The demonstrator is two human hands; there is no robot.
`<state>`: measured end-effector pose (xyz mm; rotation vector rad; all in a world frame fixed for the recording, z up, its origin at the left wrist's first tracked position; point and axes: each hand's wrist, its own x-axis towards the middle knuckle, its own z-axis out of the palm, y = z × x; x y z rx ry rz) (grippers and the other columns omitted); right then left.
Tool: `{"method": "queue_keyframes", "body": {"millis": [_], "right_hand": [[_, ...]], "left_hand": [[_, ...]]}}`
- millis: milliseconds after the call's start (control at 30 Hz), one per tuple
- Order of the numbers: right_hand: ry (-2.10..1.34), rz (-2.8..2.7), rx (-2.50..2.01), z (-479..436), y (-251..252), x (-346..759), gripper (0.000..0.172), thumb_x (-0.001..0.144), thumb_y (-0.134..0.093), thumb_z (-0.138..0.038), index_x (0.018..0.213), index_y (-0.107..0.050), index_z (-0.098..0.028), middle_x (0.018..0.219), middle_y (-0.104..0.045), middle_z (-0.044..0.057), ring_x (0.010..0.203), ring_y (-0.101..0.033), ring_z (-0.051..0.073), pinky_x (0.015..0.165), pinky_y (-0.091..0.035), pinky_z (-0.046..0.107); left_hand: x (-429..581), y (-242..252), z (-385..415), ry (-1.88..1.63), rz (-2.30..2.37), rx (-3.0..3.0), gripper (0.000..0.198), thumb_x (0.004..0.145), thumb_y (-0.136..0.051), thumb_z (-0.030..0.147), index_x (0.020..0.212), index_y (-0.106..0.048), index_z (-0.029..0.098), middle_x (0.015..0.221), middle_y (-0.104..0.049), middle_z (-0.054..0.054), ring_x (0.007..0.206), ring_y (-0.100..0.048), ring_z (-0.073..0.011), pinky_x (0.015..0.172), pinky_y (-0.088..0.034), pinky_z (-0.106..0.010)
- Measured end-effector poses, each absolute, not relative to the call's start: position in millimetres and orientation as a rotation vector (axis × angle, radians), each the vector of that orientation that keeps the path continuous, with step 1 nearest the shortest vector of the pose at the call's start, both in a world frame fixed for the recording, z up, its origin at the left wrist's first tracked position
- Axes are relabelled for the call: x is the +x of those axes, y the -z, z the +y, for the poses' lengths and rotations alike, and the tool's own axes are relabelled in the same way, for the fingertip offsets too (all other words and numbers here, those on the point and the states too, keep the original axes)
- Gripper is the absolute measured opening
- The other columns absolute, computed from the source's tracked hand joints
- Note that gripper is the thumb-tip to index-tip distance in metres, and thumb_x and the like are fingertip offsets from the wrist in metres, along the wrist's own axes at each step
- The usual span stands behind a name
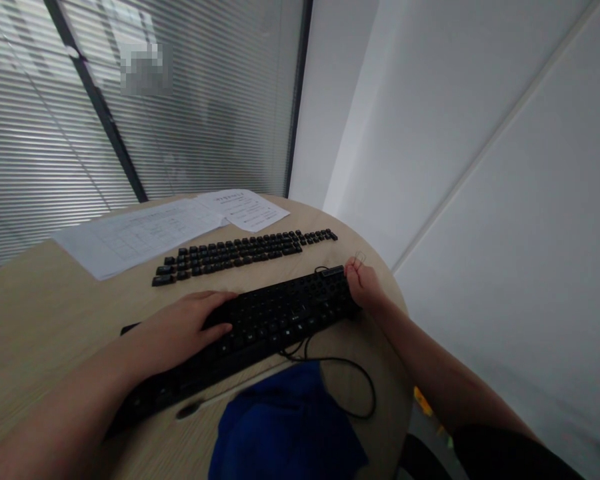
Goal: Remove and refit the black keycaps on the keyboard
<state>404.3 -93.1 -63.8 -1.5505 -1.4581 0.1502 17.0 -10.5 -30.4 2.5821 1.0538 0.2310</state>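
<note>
A black keyboard [280, 313] lies at a slant across the wooden table. My left hand [200, 323] rests on its left part, fingers stretched out over the keys and thumb apart. At the keyboard's far right end, my right hand [363, 283] is closed, with the thin loops of a wire keycap puller [361, 256] sticking out above the fingers. How the fingers grip it is partly hidden. Behind the keyboard, loose black keycaps [230, 253] stand in several rows, laid out like a keyboard.
A blue cloth [285, 427] lies at the table's near edge. Beside it the black cable [373, 393] curls on the round table [40, 320]. Printed papers [145, 233] lie at the back left. A white wall [480, 167] stands close on the right; blinds cover the glass behind.
</note>
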Motion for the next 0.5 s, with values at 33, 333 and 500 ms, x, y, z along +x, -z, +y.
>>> {"method": "queue_keyframes", "body": {"millis": [33,333,500], "right_hand": [[-0.151,-1.466,-1.549,-93.5,64.0,404.3,0.025,0.091,-0.057,-0.038,0.07,-0.052,-0.028,0.058,-0.052,0.003,0.056,-0.047,0.022,0.058,-0.036,0.037],[-0.147,-1.369,-1.537,-95.1,66.8,404.8,0.028,0.095,-0.049,-0.043,0.072,-0.052,-0.028,0.058,-0.052,0.001,0.056,-0.048,0.022,0.057,-0.036,0.036],[-0.131,-1.275,-1.561,-93.4,73.3,408.1,0.031,0.098,-0.046,-0.044,0.072,-0.052,-0.027,0.058,-0.053,0.001,0.057,-0.05,0.02,0.054,-0.037,0.033]], "left_hand": [[17.3,29.9,-10.8,-0.213,1.056,2.587,0.062,0.087,-0.056,0.05,0.141,-0.065,0.02,0.14,-0.068,-0.015,0.125,-0.067,-0.0356,0.114,-0.049,-0.053],[17.1,30.0,-10.2,-0.229,1.046,2.573,0.063,0.087,-0.056,0.051,0.14,-0.065,0.018,0.141,-0.067,-0.017,0.126,-0.066,-0.038,0.114,-0.048,-0.055],[15.0,31.9,-7.2,-0.207,1.059,2.574,0.064,0.087,-0.057,0.051,0.141,-0.065,0.017,0.142,-0.067,-0.016,0.127,-0.065,-0.0375,0.116,-0.046,-0.054]]}}
